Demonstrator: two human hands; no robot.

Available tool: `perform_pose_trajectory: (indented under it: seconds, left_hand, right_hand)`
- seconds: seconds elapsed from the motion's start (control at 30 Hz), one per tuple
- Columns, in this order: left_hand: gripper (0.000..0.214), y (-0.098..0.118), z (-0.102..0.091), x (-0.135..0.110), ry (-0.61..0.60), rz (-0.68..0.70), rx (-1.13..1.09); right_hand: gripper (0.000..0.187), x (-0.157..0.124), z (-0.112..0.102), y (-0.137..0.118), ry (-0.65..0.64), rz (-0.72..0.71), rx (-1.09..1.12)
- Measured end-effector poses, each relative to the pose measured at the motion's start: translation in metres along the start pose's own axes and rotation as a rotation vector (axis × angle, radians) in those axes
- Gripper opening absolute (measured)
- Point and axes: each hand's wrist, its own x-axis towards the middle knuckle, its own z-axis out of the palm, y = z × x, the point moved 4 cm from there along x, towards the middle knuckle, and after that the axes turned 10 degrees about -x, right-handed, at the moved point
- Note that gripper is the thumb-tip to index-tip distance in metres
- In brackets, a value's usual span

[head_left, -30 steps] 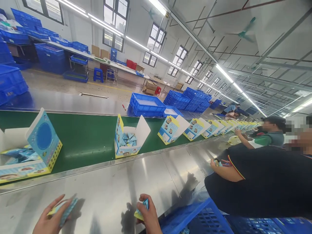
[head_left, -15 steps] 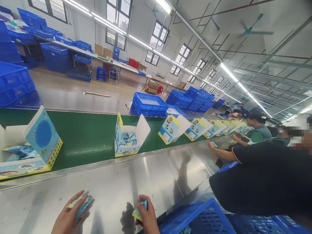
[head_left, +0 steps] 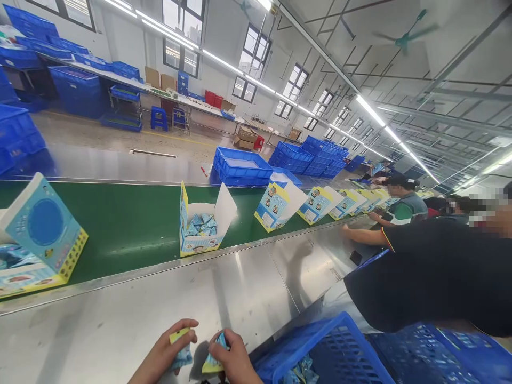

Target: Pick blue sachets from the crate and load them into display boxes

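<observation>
Left grip [head_left: 163,349] pinching blue-yellow packet [head_left: 184,356], right grip [head_left: 237,358] pinching second packet [head_left: 211,365], metal counter [head_left: 152,304] beneath

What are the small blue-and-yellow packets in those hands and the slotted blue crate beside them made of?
Blue-and-yellow packets: probably plastic or foil film, glossy and creased. Slotted blue crate: likely moulded plastic, smooth, evenly coloured, with regular openings.

We are in a factory packing hall, judging by the long green conveyor belt [head_left: 128,218], open blue-and-yellow cardboard boxes [head_left: 272,208] and stacked blue plastic crates [head_left: 242,169].
</observation>
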Motion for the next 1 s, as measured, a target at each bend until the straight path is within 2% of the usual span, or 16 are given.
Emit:
perform_pose_trajectory:
  seconds: [0.13, 0.27, 0.4, 0.57, 0.83, 1.0]
  left_hand:
    - [0.080, -0.008, 0.008, -0.005, -0.083, -0.026, 0.064]
    - [0.085, -0.009, -0.001, -0.004, -0.066, -0.045, 0.097]
    - [0.089, 0.001, -0.009, -0.004, -0.057, -0.056, 0.075]
    - [0.090, 0.009, -0.010, -0.006, -0.058, -0.067, 0.080]
    - [0.099, -0.003, -0.011, 0.000, -0.062, -0.080, 0.088]
    - [0.102, -0.002, -0.008, 0.001, -0.063, -0.087, 0.079]
  right_hand:
    - [0.041, -0.001, 0.001, 0.003, 0.031, 0.080, 0.078]
    - [0.046, -0.005, 0.008, 0.004, 0.006, 0.085, 0.073]
    - [0.050, -0.004, 0.013, 0.002, 0.013, 0.093, 0.105]
    - [0.051, -0.002, 0.013, -0.001, 0.004, 0.093, 0.117]
    - [0.043, -0.007, 0.007, -0.004, -0.039, 0.121, 0.101]
    - [0.041, -0.007, 0.004, -0.005, -0.069, 0.143, 0.095]
